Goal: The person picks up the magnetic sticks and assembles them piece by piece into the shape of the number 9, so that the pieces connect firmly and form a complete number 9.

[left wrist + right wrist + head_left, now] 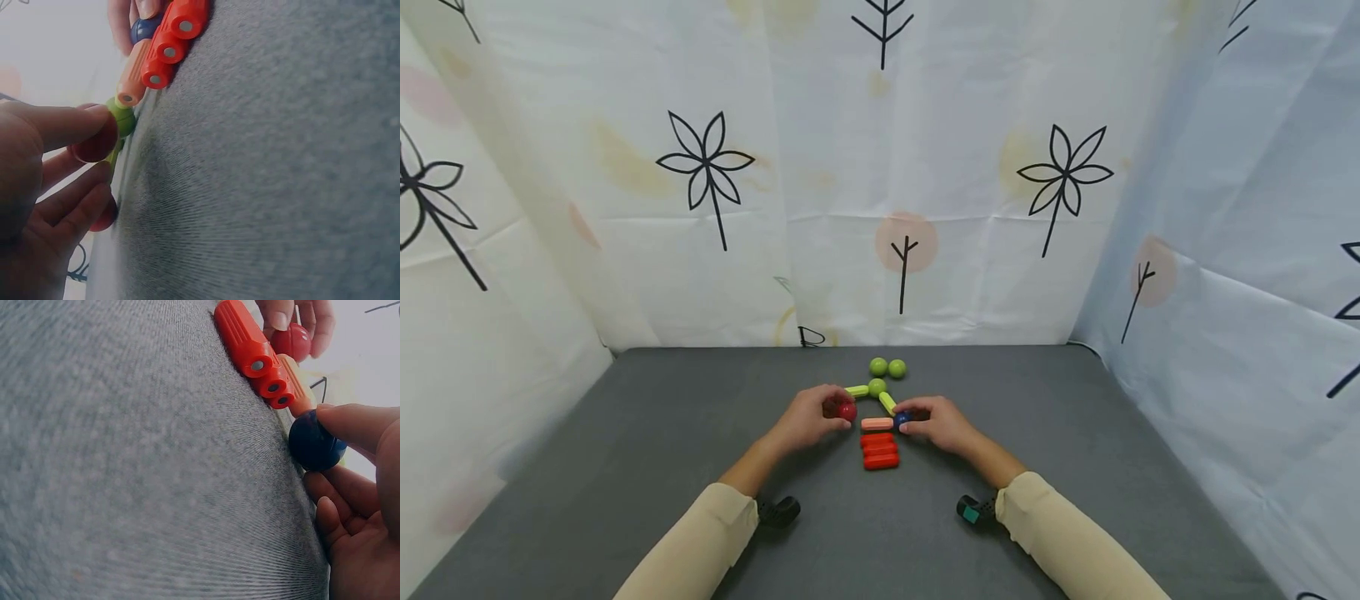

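My left hand (807, 419) pinches a glossy red ball (847, 412) between thumb and fingers. In the left wrist view a second red ball (106, 215) shows partly behind the lower fingers; whether they grip it I cannot tell. With thumb and fingertips my right hand (946, 427) holds a dark blue ball (315, 441) low at the table. Close to the blue ball are a salmon rod (877, 424) and the end of a yellow-green rod (887, 403). That rod and another yellow-green rod (857, 391) meet at a green ball (877, 387).
Three red rods (881, 461) with metal dots in their ends lie side by side, nearer me than the salmon rod. Two more green balls (878, 367) (897, 368) sit farther back. Grey cloth covers the table (625, 467); patterned white curtains (820, 167) stand around it.
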Available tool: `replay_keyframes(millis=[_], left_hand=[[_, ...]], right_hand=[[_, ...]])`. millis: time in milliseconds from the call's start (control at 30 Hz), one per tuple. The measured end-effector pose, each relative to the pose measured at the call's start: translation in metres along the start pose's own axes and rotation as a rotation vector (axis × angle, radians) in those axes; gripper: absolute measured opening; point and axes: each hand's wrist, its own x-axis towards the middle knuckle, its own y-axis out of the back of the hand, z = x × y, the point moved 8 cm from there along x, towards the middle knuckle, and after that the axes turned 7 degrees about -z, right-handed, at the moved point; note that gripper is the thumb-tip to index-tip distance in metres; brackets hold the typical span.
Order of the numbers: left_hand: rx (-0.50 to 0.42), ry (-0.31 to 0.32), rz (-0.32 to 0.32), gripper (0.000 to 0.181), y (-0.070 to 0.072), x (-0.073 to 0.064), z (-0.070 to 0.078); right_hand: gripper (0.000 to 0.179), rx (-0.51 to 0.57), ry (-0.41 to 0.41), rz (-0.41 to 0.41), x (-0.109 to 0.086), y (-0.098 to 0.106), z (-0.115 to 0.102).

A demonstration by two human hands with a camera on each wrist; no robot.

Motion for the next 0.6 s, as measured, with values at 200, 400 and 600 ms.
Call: replay_keyframes(millis=[200, 400, 600], left_hand=[[-0.029, 0.011, -0.083, 0.038, -0.009, -0.001, -0.003], [-0.046, 0.008, -0.098, 0.039, -0.013, -0.003, -0.003], [-0.061, -0.004, -0.094, 0.038, -0.013, -0.004, -0.002]], right_hand=[[0.029, 0.004, -0.002, 0.003, 0.001, 0.001, 0.003], [0.028, -0.004, -0.011, 0.004, 0.002, 0.000, 0.003], [0.029, -0.015, -0.004, 0.007, 0.001, 0.001, 0.003]])
